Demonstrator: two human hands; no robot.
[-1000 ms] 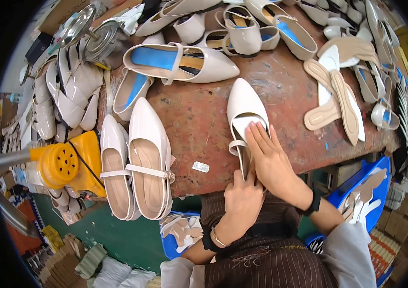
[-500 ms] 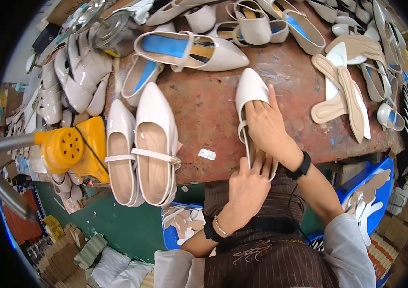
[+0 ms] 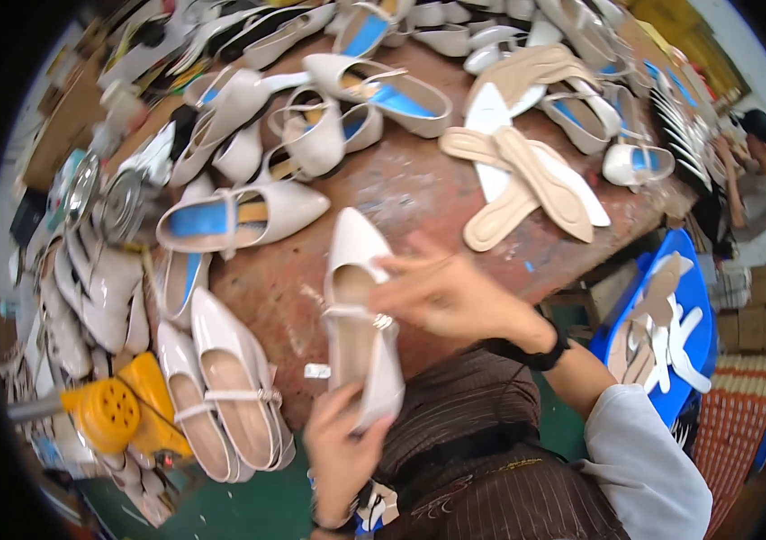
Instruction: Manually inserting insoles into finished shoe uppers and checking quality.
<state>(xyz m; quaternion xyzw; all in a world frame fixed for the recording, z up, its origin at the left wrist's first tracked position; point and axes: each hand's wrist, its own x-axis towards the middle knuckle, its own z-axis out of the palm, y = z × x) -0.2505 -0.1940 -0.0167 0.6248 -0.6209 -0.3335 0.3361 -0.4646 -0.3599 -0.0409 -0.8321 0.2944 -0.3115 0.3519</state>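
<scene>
A pale pointed flat shoe [image 3: 358,243] with a thin strap and a shiny ornament lies on the table in front of me. Around its heel end, my left hand [image 3: 344,445] is closed, thumb and fingers gripping it. My right hand [image 3: 455,292] is at the shoe's right side, blurred, with fingers stretched out and apart beside the strap and ornament. Inside the shoe a beige insole shows. To the left, a matching pair of shoes [image 3: 230,382] stands side by side at the table's front edge, each with a strap.
Cream and white insoles [image 3: 540,184] lie piled on the right of the table [image 3: 293,324]. Unfinished shoes [image 3: 248,216] with blue inside crowd the back and left. A yellow machine [image 3: 108,409] stands at the left; a blue bin [image 3: 702,315] holds insoles at the right. Another person [image 3: 752,184] is far right.
My view has turned rightward. My right hand has come out of the shoe and stretched its fingers; my left hand now grips the heel end.
</scene>
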